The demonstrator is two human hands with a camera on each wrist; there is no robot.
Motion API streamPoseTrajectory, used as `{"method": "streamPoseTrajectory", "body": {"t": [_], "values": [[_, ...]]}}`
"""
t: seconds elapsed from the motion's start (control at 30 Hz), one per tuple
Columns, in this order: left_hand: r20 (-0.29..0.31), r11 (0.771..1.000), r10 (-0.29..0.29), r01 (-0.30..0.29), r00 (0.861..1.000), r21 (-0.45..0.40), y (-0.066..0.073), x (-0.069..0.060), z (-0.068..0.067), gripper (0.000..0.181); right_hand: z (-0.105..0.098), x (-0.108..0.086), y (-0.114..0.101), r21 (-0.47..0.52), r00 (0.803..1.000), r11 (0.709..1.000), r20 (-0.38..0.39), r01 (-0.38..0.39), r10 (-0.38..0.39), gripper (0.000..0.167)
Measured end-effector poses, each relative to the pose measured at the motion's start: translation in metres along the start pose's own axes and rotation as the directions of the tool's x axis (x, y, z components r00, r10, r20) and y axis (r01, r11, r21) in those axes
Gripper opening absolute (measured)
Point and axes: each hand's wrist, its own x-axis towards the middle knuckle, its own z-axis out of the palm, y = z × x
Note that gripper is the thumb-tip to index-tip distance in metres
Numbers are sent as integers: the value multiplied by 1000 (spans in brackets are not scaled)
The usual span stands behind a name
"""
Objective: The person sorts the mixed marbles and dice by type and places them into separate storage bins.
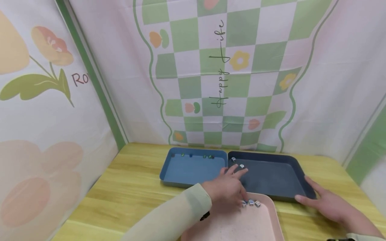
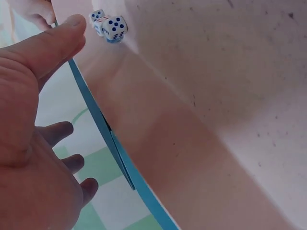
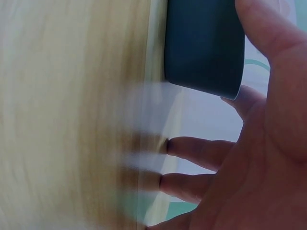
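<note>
My left hand (image 1: 226,187) reaches over the far edge of the pink tray (image 1: 272,214), with several fingers stretched toward the dark tray. White dice (image 1: 251,202) with coloured dots lie close together near that edge, beside its lowest fingertip. In the left wrist view the fingers are spread, and one fingertip comes near the dice (image 2: 115,28); whether it touches them I cannot tell. My right hand (image 1: 331,204) rests at the near right corner of the dark tray (image 1: 271,177), thumb on one side and index finger on the other. Its remaining fingers extend past the tray wall (image 3: 204,48).
Two white dice (image 1: 242,166) sit at the left of the dark tray. Beside it stands a blue tray (image 1: 193,170) with several small green and dark dice (image 1: 210,156) along its far side. A patterned curtain (image 1: 211,83) hangs behind the wooden table (image 1: 120,194).
</note>
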Motion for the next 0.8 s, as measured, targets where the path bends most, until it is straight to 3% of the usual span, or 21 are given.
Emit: {"method": "streamPoseTrajectory", "body": {"t": [0.4, 0.8], "values": [[41, 1000, -19, 18, 999, 6, 1, 2, 9, 11, 1, -2, 1, -18, 999, 1000, -35, 25, -25, 99], [51, 1000, -3, 4, 999, -6, 1, 0, 8, 14, 1, 0, 3, -1, 1000, 1000, -9, 9, -9, 101]]}}
